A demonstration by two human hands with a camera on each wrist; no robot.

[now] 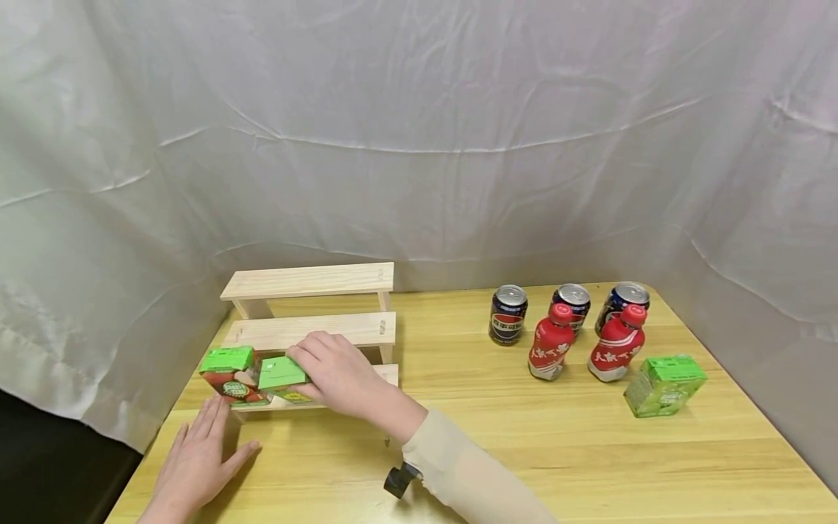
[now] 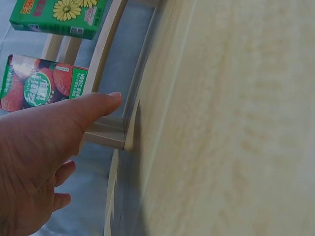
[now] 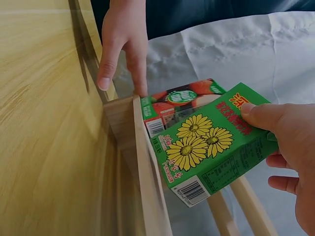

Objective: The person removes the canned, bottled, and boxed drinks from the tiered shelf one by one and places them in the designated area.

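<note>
My right hand [image 1: 343, 375] grips a green drink carton [image 3: 211, 142] printed with yellow chrysanthemums, thumb on its flowered front. The carton leans at a slant over the lowest step of a three-tier wooden shelf [image 1: 308, 331]. Right beside it on that step stands a juice carton [image 1: 232, 380] with red fruit on its side and a green top. My left hand [image 1: 196, 458] lies at the shelf's front left corner, fingers straight, with fingertips close to the juice carton's lower edge. In the left wrist view its thumb [image 2: 101, 104] points along the shelf's front edge.
Toward the right of the wooden table [image 1: 458, 451], several dark blue cans [image 1: 508, 315] stand at the back. Before them are two red bottles [image 1: 551, 343], [image 1: 617, 345]. A light green carton [image 1: 665, 387] sits nearest the right edge. Grey curtains [image 1: 419, 182] hang behind and at the sides.
</note>
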